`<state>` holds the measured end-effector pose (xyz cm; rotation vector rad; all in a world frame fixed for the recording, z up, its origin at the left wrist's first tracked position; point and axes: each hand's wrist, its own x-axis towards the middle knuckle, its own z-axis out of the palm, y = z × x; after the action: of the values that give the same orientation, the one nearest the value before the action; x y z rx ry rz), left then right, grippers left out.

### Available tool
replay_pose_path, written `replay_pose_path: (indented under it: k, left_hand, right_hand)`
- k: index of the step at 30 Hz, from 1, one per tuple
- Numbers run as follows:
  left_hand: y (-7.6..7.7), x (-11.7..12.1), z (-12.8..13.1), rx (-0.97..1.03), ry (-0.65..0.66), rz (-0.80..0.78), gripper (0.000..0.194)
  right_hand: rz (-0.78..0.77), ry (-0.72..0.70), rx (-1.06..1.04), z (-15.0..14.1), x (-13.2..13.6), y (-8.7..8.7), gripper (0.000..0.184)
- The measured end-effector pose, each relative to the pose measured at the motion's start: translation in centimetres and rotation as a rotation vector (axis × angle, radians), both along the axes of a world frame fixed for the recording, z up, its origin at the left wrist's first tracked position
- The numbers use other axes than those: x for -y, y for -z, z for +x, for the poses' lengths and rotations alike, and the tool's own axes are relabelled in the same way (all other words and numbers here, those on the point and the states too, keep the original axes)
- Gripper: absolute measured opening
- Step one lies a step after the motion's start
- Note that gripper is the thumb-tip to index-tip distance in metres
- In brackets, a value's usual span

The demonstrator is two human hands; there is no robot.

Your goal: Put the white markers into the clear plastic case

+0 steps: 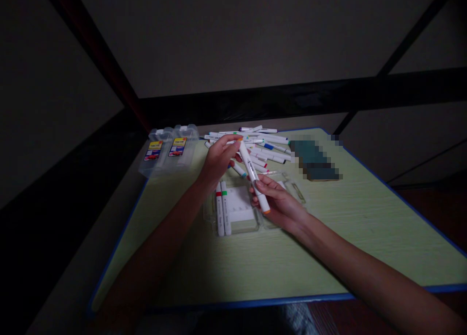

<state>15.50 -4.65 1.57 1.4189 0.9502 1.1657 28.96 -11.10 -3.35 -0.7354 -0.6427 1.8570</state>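
A white marker with orange ends (251,172) is held in the air between both hands, tilted. My left hand (221,155) pinches its upper end, and my right hand (275,196) is closed round its lower part. Below them an opened clear plastic case (242,226) lies on the table, partly hidden by my right hand. In its left side two white markers lie side by side, a red-banded marker (219,213) and a green-banded marker (226,213). Just beyond my hands is a loose pile of white markers (272,154) with variously coloured ends.
Two clear plastic cases with labels (168,152) stand at the table's far left edge. A blurred-out dark green object (315,160) lies at the right. The pale green table (346,247) has a blue edge, with a wall (237,43) behind it.
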Motion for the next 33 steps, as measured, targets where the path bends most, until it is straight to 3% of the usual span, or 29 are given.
replay_pose_path:
  k: [18, 27, 33]
  left_hand:
    - [-0.2, -0.4, -0.8, -0.084, 0.044, 0.05, 0.007]
    - [0.2, -0.9, -1.2, -0.11, 0.008, 0.006, 0.006]
    - [0.2, -1.5, -2.4, -0.064, -0.06, -0.034, 0.007]
  right_hand:
    - [0.112, -0.017, 0.134, -0.4, 0.2, 0.3, 0.023]
    - [0.106, -0.061, 0.122, -0.4, 0.2, 0.1, 0.024]
    - [0.102, -0.083, 0.07, -0.3, 0.4, -0.2, 0.035]
